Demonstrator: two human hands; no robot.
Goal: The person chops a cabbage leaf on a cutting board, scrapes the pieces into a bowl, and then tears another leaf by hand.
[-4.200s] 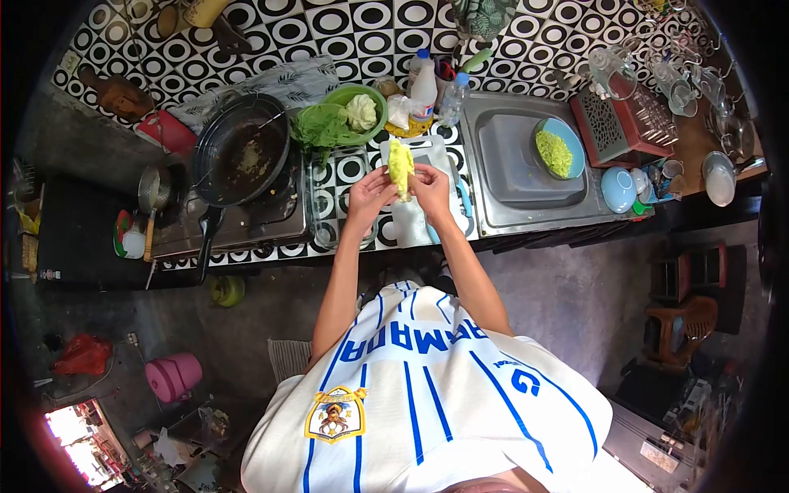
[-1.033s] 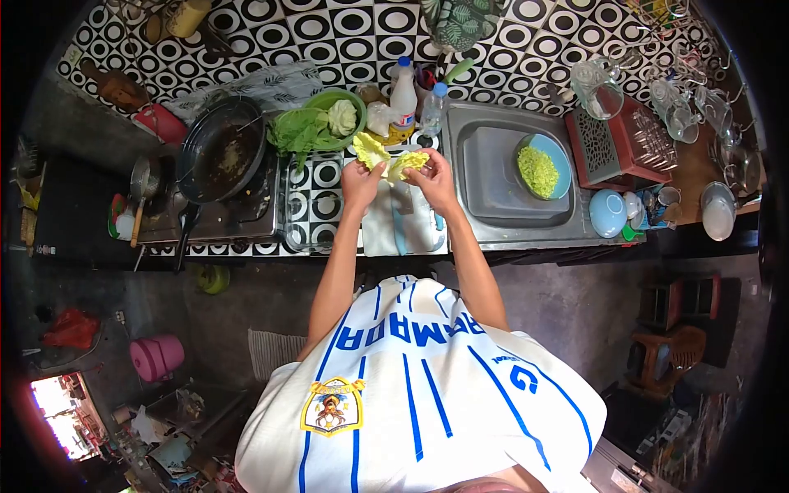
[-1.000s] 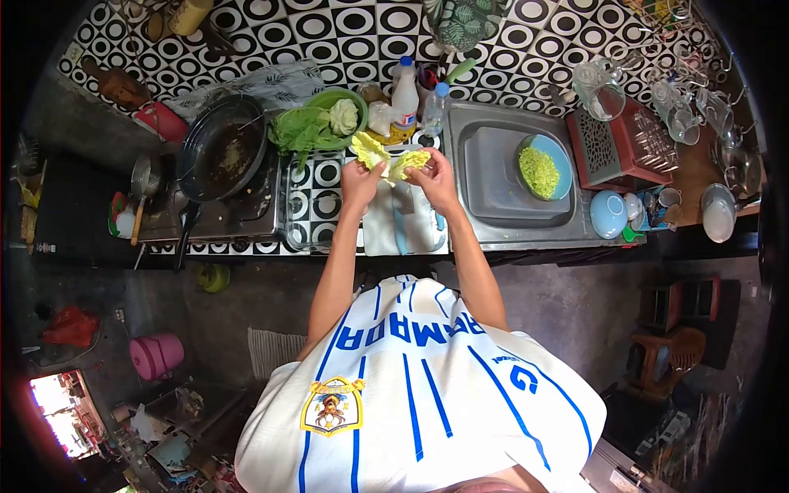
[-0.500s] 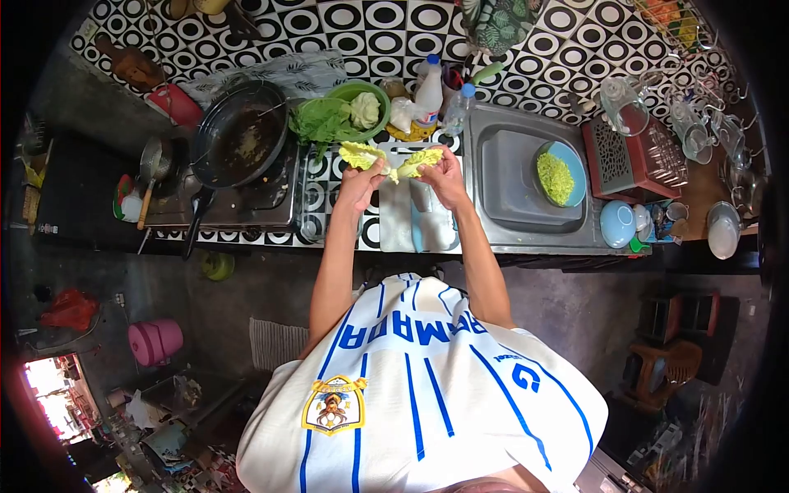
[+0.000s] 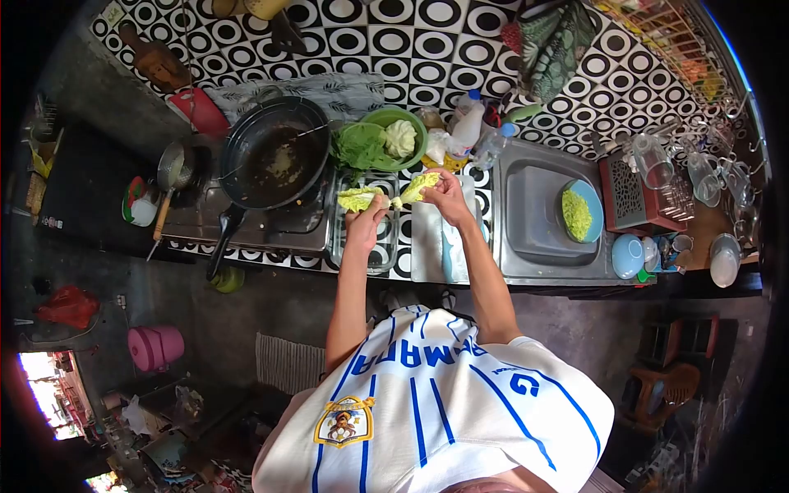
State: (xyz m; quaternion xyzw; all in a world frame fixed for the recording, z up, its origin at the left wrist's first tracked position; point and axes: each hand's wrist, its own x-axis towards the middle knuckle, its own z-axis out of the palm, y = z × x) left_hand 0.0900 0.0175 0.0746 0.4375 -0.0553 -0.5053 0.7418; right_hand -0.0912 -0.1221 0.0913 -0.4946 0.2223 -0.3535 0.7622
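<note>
My left hand [image 5: 366,222] pinches a pale yellow-green cabbage leaf [image 5: 357,198] over a clear glass dish [image 5: 380,256]. Close beside it, my right hand [image 5: 447,201] grips another piece of cabbage leaf [image 5: 418,190] between thumb and fingers. The torn-looking white ends of the two pieces nearly meet between my hands. Under my right forearm lies a white cutting board [image 5: 426,246] with something light blue on it. Just beyond my hands stands a green bowl [image 5: 422,131] holding leafy greens [image 5: 359,146] and a pale round cabbage [image 5: 400,139].
A large black wok [image 5: 308,185] sits on the stove at left, its handle jutting over the counter edge. At right, the sink [image 5: 514,256] holds a grey basin [image 5: 530,205] and a blue bowl [image 5: 597,215] of shredded greens. Bottles [image 5: 493,146] stand behind the board.
My hands have moved left relative to the counter, from over the cutting board towards the glass dish, still holding the leaf pieces. The camera view has shifted and turned slightly.
</note>
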